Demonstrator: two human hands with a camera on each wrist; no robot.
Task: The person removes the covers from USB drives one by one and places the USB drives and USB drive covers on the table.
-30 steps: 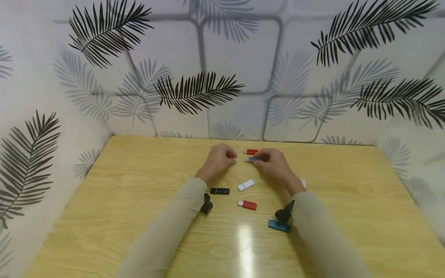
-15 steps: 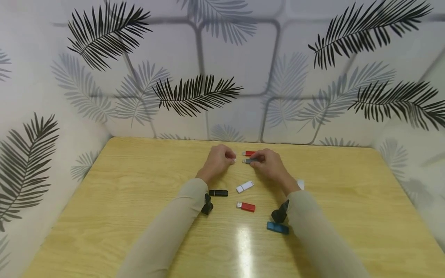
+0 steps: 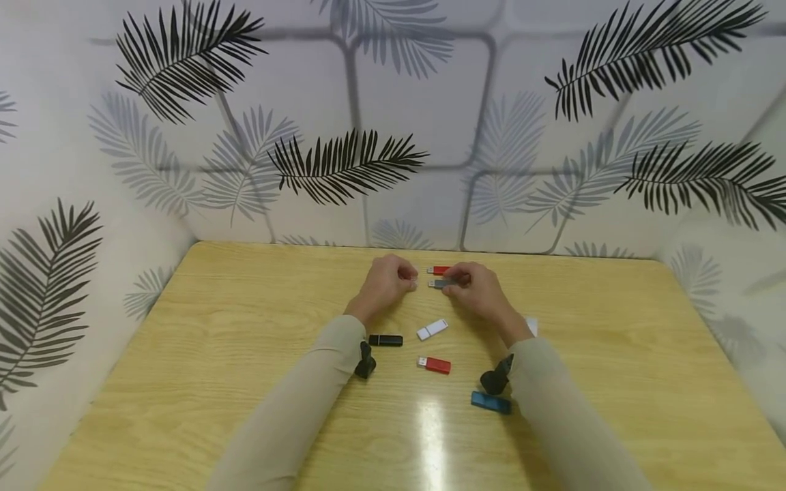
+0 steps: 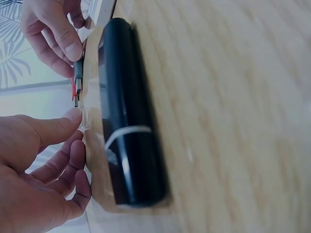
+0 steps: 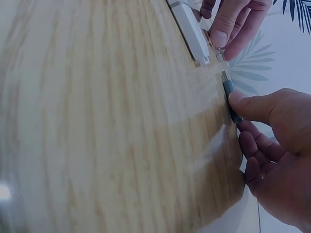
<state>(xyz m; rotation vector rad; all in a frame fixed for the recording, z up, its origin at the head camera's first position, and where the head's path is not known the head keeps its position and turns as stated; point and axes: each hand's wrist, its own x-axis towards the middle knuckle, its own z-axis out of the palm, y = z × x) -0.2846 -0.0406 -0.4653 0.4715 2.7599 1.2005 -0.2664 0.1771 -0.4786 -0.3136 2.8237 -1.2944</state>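
My left hand (image 3: 383,283) is at the far middle of the table, thumb and fingertips pinching a small clear piece (image 5: 219,56), perhaps a cap, mostly hidden by the fingers. Across a narrow gap, my right hand (image 3: 477,292) pinches a dark grey-blue USB stick (image 5: 231,97) by its body. The stick's bare metal plug (image 5: 224,76) points toward the left hand. Just behind it lies a red USB stick (image 3: 438,271), plug also leftward, partly covered by the right fingers. Nearer the left wrist is a black USB stick (image 3: 385,340), which looms large in the left wrist view.
Between the forearms lie a white USB stick (image 3: 432,330) and a second red one (image 3: 434,365) with its plug bare. A blue stick (image 3: 490,402) lies beside the right sleeve. Behind the right wrist shows a white object (image 3: 531,326). A leaf-patterned wall (image 3: 417,211) borders the table's back.
Over the first half second the right wrist shifts slightly left, and the grey-blue stick stays between its fingers. The left hand stays nearly still, and the loose sticks have not moved.
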